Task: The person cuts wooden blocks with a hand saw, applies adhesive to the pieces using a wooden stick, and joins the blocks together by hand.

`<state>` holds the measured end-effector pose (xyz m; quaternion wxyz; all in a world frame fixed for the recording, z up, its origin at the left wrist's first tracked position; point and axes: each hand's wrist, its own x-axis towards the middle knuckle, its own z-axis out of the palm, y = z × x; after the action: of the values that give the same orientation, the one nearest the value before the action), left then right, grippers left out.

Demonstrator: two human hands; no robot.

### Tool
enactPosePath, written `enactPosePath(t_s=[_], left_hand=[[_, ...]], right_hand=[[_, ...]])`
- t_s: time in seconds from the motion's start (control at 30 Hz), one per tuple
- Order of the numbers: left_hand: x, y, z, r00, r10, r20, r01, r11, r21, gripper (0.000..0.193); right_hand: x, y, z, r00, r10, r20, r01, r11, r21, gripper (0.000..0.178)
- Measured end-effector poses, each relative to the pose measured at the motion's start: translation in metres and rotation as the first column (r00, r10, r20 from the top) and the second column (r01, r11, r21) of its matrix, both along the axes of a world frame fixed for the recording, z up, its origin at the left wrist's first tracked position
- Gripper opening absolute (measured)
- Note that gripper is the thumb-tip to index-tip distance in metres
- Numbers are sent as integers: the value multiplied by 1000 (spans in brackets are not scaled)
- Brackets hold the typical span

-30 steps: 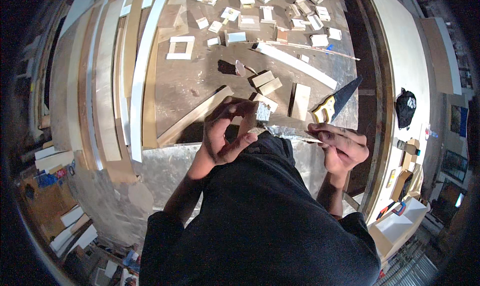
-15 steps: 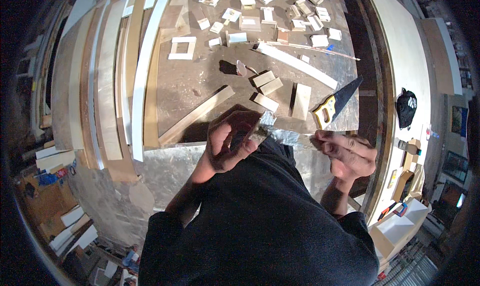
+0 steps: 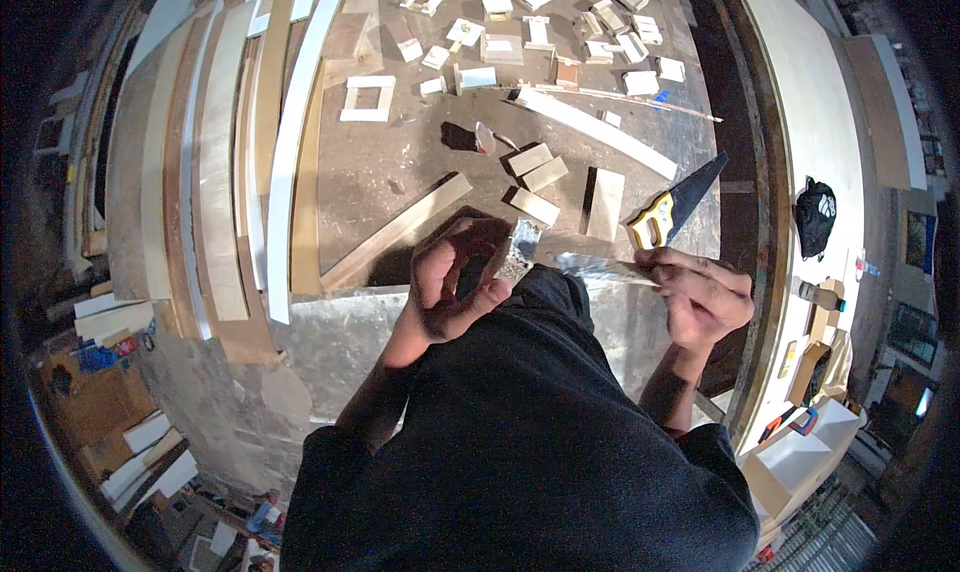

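Close in front of my body, my left hand [image 3: 455,277] pinches a small, silvery-grey, crumpled-looking piece [image 3: 523,244] between thumb and fingers; its exact kind does not show. A thin, flat, tapering strip [image 3: 600,268] with a shiny whitish end is gripped in my right hand [image 3: 700,297]. The strip points left toward the piece, with a small gap between the two. Just beyond my hands, several short wooden blocks [image 3: 545,175] and an upright-lying board [image 3: 605,202] rest on the workbench [image 3: 380,162]. A handsaw [image 3: 655,222] with a yellow and black handle lies above my right hand.
Long boards and white strips [image 3: 295,152] line the bench's left side. A wooden bar [image 3: 400,232] and a white strip [image 3: 600,132] lie across it. Several small wooden frames and boxes [image 3: 500,47] cover the far end. To the right, a pale panel [image 3: 800,122] carries a black cloth item [image 3: 815,217].
The strip in my right hand has drawn away to the right from the silvery piece, leaving a gap. The piece in my left hand has tilted more upright.
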<state>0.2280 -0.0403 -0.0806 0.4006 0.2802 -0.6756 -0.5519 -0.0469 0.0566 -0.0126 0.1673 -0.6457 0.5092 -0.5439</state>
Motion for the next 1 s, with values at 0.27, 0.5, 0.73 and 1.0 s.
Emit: enactPosePath(t_s=[0.27, 0.5, 0.73, 1.0], left_hand=[[-10, -26, -122, 880, 141, 454, 60, 915, -400, 44], [8, -26, -233, 699, -35, 714, 206, 966, -155, 53], [-40, -40, -225, 688, 68, 722, 248, 913, -323, 59], [-113, -51, -272, 680, 42, 732, 554, 625, -550, 32]], right_hand=[[-4, -4, -9, 979, -117, 165, 122, 992, -21, 13], [-9, -1, -25, 981, -138, 136, 140, 990, -3, 15], [-15, 2, -28, 964, -209, 162, 208, 978, 28, 15], [-14, 4, -30, 926, -261, 272, 244, 965, 94, 18]])
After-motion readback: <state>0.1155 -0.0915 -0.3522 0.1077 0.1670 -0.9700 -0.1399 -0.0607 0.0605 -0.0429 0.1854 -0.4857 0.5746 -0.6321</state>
